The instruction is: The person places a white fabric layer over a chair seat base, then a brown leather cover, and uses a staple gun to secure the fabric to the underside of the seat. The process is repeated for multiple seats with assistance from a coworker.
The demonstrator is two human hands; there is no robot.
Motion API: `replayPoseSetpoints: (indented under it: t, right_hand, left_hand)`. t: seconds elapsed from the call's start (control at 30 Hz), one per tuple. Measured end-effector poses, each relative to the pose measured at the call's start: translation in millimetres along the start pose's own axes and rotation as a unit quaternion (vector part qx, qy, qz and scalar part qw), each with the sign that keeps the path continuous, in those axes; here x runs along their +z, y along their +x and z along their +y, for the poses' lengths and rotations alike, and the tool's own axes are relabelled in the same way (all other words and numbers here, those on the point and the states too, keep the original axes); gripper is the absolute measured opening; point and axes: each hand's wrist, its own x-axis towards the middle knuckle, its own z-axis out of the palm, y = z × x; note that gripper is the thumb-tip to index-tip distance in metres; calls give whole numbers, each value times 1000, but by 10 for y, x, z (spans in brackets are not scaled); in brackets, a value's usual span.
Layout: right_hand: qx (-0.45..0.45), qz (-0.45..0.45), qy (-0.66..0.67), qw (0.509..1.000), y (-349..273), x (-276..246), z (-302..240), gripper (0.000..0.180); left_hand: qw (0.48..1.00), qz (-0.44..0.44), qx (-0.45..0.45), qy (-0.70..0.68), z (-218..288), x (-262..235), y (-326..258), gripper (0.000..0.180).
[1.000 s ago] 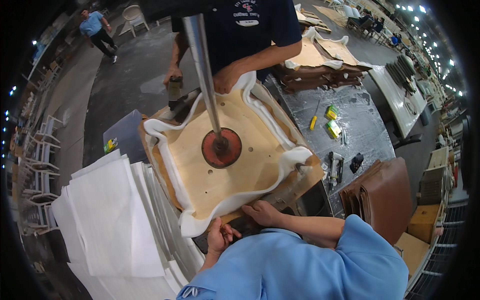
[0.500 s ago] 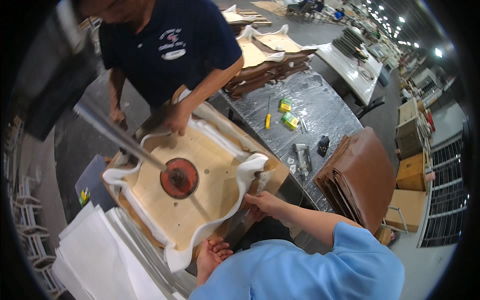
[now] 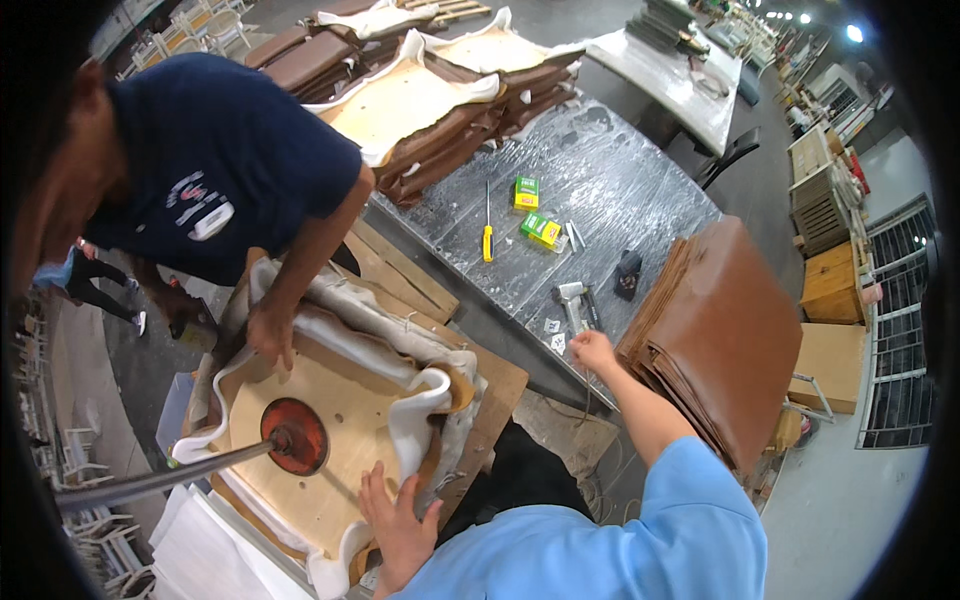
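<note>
- Two hands work well apart: the left hand [image 3: 400, 525] lies with spread fingers at the near edge of the wooden panel [image 3: 355, 450], gripping nothing that shows.
- The right hand [image 3: 592, 350] is curled beside the silver handheld tool [image 3: 573, 295] close to the near edge of the table [image 3: 640, 190]; whether it grasps it, I cannot tell.
- I'd judge it best to take the tool by its handle, left fingers light and clear of the white padding [image 3: 405, 425].
- A red disc [image 3: 310, 450] sits on the panel's middle; a co-worker's hand [image 3: 270, 335] is at its far edge.
- Screwdriver [image 3: 488, 245] and green-yellow boxes [image 3: 526, 193] lie inward from the table's near edge; a brown stack [image 3: 715, 330] covers its right-hand edge.
- Beyond: a cardboard box [image 3: 832, 365] and barred grille [image 3: 905, 330].
</note>
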Motion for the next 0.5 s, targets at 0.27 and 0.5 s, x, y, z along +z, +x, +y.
replayPoseSetpoints:
  t: [0.27, 0.5]
  right_hand:
    - [26, 76, -223, 971, 1330, 357, 147, 48]
    - [7, 101, -246, 964, 1719, 466, 216, 63]
  left_hand:
    - [984, 23, -110, 136, 171, 258, 261, 27]
    - [979, -6, -118, 168, 185, 272, 422, 26]
